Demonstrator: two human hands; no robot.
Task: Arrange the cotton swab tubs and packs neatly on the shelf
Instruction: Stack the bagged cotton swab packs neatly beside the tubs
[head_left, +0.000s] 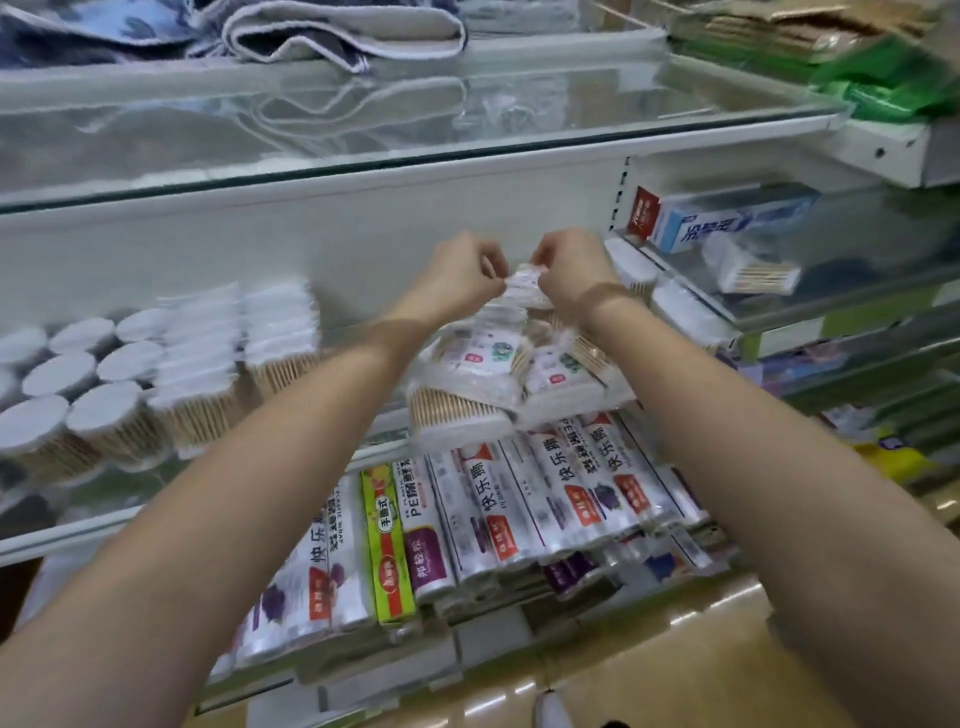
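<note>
Both my hands reach to the middle of the glass shelf (156, 473). My left hand (457, 275) and my right hand (571, 267) pinch the top edge of a clear cotton swab pack (524, 288) between them. Below it, more swab packs (467, 384) lie in a loose pile at the shelf's front edge. Round swab tubs (78, 384) with white tops stand in rows at the left. Upright swab packs (200, 358) stand next to them.
Rolls and boxes of cling film (498, 509) fill the shelf below. Folded towels (343, 31) lie on the glass shelf above. A toothpaste box (727, 218) and a swab pack (753, 273) sit on the right-hand shelf. Floor tiles show at the bottom.
</note>
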